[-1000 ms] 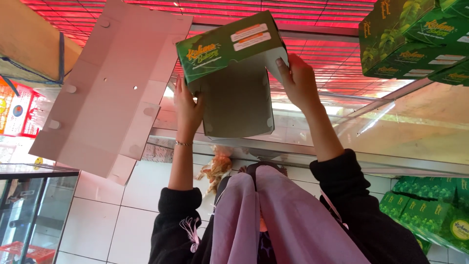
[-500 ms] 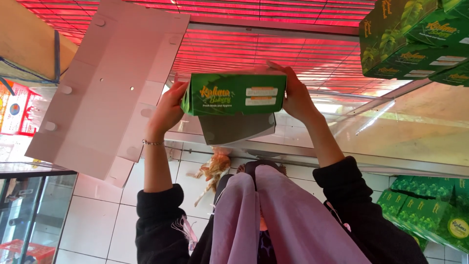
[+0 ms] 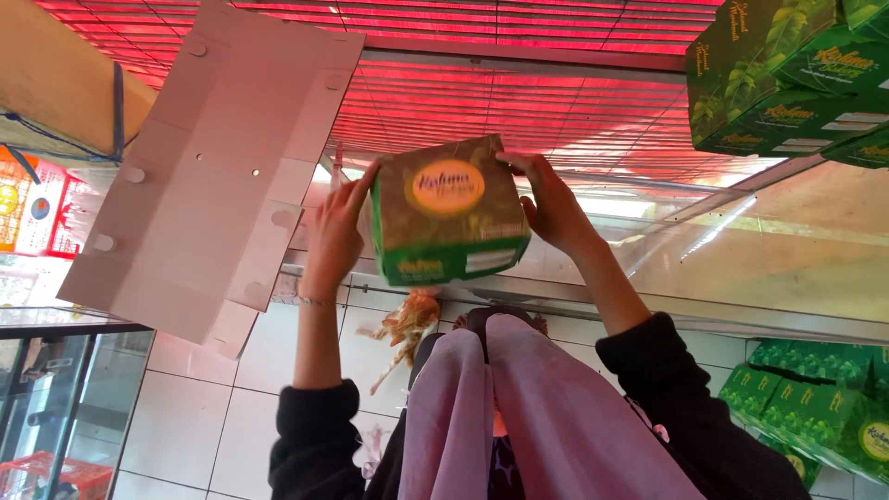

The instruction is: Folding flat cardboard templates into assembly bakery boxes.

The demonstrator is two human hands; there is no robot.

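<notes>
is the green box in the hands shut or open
Shut, as far as shows: the green box has its printed faces flat with no flap lifted. The left hand and right hand grip its sides; the far side is hidden.

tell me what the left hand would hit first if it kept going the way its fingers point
The left hand already grips the green box by its side. Its fingers point up past the box edge toward the red slatted ceiling; nothing shows between, though depth is unclear.

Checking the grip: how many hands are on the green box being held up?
2. The left hand grips the green box on its left side; the right hand grips its right side. No other hands show.
</notes>
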